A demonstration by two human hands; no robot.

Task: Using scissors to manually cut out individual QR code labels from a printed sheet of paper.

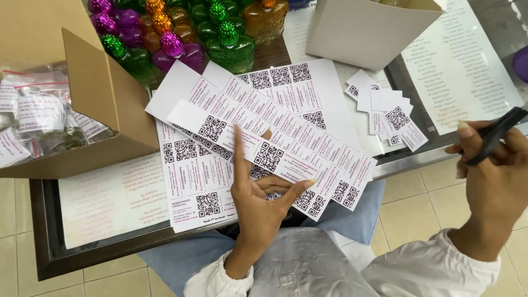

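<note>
My left hand (257, 193) holds a long white strip of printed labels (258, 137) with square code patterns, lifted over a sheet of the same labels (192, 181) on the glass table. Fingers are spread under and behind the strip, thumb at its lower edge. My right hand (492, 176) is off to the right above the floor, closed around black scissors (495, 135) whose handle points up and right. A small pile of cut single labels (390, 115) lies between the hands, near the table edge.
An open cardboard box (104, 99) of small bagged items sits at left. Coloured glass bottles (181, 38) in green, purple and orange stand at the back. A second cardboard box (363, 27) sits at back right. Printed lists (462, 66) lie under the glass. Tiled floor lies below.
</note>
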